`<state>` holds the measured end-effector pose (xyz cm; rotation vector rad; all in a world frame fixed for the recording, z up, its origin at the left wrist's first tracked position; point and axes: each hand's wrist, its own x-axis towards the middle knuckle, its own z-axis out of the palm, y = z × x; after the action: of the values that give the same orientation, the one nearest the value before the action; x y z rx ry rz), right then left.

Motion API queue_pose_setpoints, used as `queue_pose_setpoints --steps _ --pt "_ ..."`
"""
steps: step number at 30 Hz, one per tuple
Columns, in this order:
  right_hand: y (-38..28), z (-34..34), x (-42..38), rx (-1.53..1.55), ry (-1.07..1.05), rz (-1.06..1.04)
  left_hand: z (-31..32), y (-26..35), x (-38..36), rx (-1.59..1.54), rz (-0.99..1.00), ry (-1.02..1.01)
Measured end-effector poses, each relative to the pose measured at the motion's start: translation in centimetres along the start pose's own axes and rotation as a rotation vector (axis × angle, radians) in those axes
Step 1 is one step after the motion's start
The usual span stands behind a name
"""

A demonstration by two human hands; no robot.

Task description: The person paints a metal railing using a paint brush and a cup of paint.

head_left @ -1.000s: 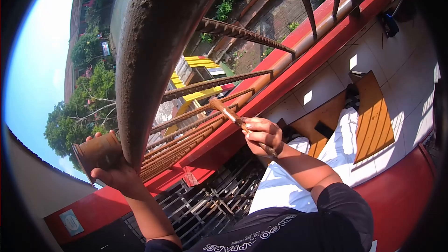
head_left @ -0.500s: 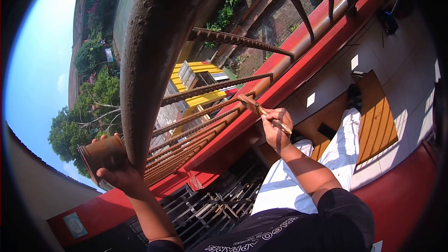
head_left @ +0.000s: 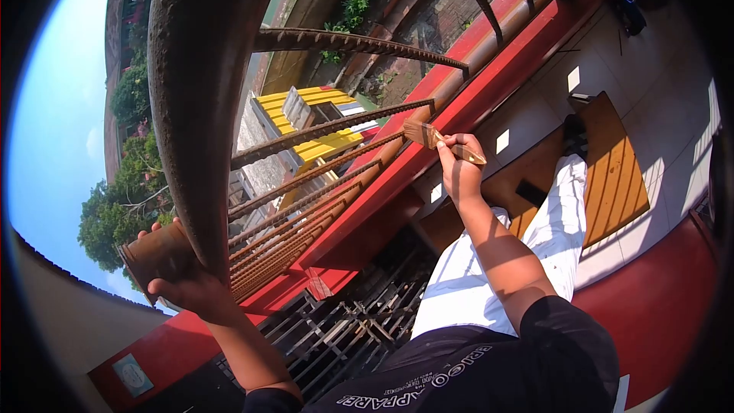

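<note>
A paintbrush [head_left: 422, 134] sits in the closed fingers of my right hand [head_left: 462, 174]. Its brown-coated bristles are right at the lower pipe [head_left: 396, 144] of a railing, near the foot of a ribbed bar [head_left: 329, 135]. On the left, my left hand [head_left: 193, 291] is wrapped round a brown, paint-stained can [head_left: 159, 257], which is tilted. That hand is close beside the thick brown top rail [head_left: 187, 92], whose surface looks rough. What the can contains is hidden.
A red ledge [head_left: 451, 115] runs under the railing. By my white trousers lies a wooden board [head_left: 615, 176] on the tiled floor, with a dark phone-like object [head_left: 530, 192] on it. Below are dark metal grilles [head_left: 359, 310]; beyond the railing stands a yellow structure [head_left: 313, 107].
My right hand and the brush have moved up a little along the lower pipe, and the brush has turned so its flat side shows. My left hand still holds the can; the view has shifted slightly.
</note>
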<state>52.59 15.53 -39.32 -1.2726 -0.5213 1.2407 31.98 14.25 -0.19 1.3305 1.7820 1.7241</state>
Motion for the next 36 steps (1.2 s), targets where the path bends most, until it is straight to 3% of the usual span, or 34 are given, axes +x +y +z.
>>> queue_pose_setpoints --steps 3,6,12,13,16,20,21,24,25,28,31,34,36 --pt "-3.2 0.2 -2.0 0.020 -0.240 -0.030 0.0 -0.1 -0.1 0.012 0.004 -0.007" --pt "-7.5 0.4 -3.2 0.458 -0.235 0.219 -0.1 0.1 -0.1 0.028 0.007 -0.001" --pt "0.3 -1.2 -0.8 0.185 -0.054 0.301 0.2 0.2 -0.1 0.055 0.018 0.005" --pt "1.2 -1.0 -0.6 0.150 -0.044 0.158 0.1 0.1 -0.1 0.064 0.020 0.011" --pt "0.7 -0.7 -0.7 -0.109 -0.201 0.182 0.5 0.1 -0.1 0.055 0.009 -0.002" --pt "-0.4 -0.5 -0.1 0.195 -0.093 0.237 0.3 0.2 -0.1 0.068 0.016 0.000" --pt "-0.1 -0.3 0.3 0.117 -0.069 0.214 0.5 0.2 -0.2 0.057 0.004 0.000" --pt "-1.5 -0.6 0.9 0.131 -0.207 0.349 0.6 -0.1 -0.1 0.043 0.005 0.002" --pt "-1.0 -0.2 0.9 0.169 -0.122 0.120 0.4 0.0 -0.1 0.048 0.015 0.008" --pt "-3.3 0.6 1.4 0.361 -0.091 0.163 -0.1 -0.3 0.2 0.039 0.036 0.030" --pt "-2.5 0.3 0.8 0.123 -0.177 0.197 -0.2 -0.3 0.2 0.041 0.026 0.040" --pt "-7.6 0.5 -0.9 0.431 -0.157 0.212 -0.9 -0.5 0.2 0.013 0.008 0.024" --pt "-9.6 1.5 -2.7 0.284 -0.256 0.132 -0.5 -0.2 0.2 0.026 0.000 0.000"
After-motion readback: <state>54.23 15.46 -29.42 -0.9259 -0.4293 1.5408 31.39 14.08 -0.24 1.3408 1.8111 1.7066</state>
